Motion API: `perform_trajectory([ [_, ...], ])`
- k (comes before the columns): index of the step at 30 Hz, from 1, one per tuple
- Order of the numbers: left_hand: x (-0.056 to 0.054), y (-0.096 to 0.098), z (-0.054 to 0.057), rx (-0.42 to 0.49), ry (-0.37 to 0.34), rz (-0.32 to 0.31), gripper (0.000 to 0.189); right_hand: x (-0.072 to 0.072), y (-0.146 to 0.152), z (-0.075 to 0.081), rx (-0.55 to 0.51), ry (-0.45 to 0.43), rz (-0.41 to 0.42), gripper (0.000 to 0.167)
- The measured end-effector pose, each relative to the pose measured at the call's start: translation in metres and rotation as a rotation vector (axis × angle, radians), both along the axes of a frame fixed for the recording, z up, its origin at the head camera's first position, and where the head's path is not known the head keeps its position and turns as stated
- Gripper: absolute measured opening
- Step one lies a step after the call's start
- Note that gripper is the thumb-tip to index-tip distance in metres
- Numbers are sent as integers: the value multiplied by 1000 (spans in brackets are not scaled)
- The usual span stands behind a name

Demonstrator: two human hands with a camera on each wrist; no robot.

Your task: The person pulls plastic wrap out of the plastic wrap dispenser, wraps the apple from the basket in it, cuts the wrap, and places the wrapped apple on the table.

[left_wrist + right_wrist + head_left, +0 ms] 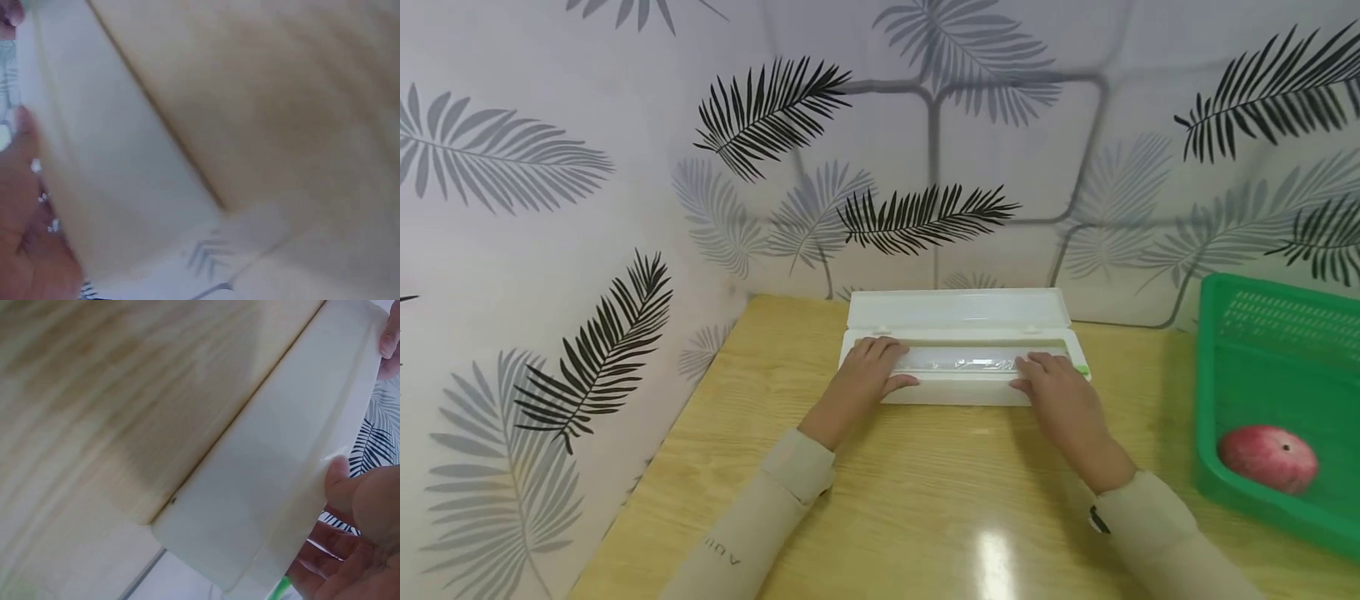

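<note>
A long white cling film box (pixel 955 392) sits on the wooden table with its hinged lid (pixel 958 308) tipped back. Glossy clear film (pixel 962 362) shows inside, between the two hands. My left hand (pixel 871 367) grips the box left of centre, thumb at the front edge and fingers over the opening. Toward the right end, my right hand (pixel 1060 396) holds it the same way, with the thumb (pixel 339 481) on the front rim. Whether the fingertips also pinch the film, I cannot tell. The plain front wall (pixel 125 137) fills much of the left wrist view.
A green plastic basket (pixel 1208 383) stands at the right with a reddish-pink round fruit (pixel 1266 458) in it. Behind the box rises a wall covering (pixel 880 150) with a feather-leaf pattern. A small green tab (pixel 1082 369) marks the box's right end.
</note>
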State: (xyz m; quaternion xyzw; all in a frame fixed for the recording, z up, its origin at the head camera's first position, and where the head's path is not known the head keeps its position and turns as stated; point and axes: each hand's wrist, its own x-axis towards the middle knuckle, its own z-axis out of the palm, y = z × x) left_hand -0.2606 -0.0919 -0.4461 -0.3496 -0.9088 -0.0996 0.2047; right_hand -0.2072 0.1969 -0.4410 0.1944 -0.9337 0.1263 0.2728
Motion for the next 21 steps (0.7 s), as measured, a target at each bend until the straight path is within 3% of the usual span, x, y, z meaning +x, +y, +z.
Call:
perform_trajectory([
  [5, -7, 10, 10, -47, -141, 51, 54, -1, -1, 7, 18, -53, -48, 28],
  [13, -15, 27, 25, -90, -172, 98, 46, -11, 5, 13, -15, -132, -70, 22],
  [21, -32, 37, 31, -140, -284, 142, 51, -23, 12, 18, -15, -144, -35, 13],
])
